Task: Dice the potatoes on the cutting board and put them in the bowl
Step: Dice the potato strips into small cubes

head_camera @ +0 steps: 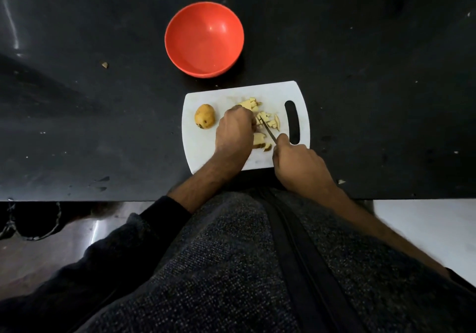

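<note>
No text, label, brand, number or sign can be read anywhere; all the surfaces in the view are plain.

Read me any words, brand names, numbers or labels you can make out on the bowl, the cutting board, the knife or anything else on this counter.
None: no readable text anywhere in this view.
Red bowl: plain, no mark visible.
White cutting board: blank.
Knife: blade too thin and dark to show any stamp.
Black counter: only specks and scuffs.
</note>
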{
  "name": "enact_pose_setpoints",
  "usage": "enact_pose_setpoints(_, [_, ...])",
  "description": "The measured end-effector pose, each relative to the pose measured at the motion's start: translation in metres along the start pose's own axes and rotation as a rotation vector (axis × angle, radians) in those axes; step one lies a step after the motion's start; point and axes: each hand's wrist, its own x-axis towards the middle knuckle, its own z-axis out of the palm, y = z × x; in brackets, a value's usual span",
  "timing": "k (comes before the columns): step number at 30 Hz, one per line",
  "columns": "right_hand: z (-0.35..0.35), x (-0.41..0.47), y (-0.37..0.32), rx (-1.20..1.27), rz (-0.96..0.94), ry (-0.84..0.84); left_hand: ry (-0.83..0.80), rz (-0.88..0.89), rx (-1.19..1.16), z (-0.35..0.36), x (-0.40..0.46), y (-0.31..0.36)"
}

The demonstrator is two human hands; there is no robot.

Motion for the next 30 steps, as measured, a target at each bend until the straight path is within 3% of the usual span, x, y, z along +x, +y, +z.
enact_pose_setpoints(20, [0.007,0.024,-0.014,0.005,0.033,-0.128,-0.020,-0.063,-0.106,-0.001,0.001,0.001])
enact_pose_setpoints(30, [-0.007,0.002,-0.012,-0.031,0.091,-0.297,-0.008,-0.074,-0.141,0.002,-0.001,-0.003])
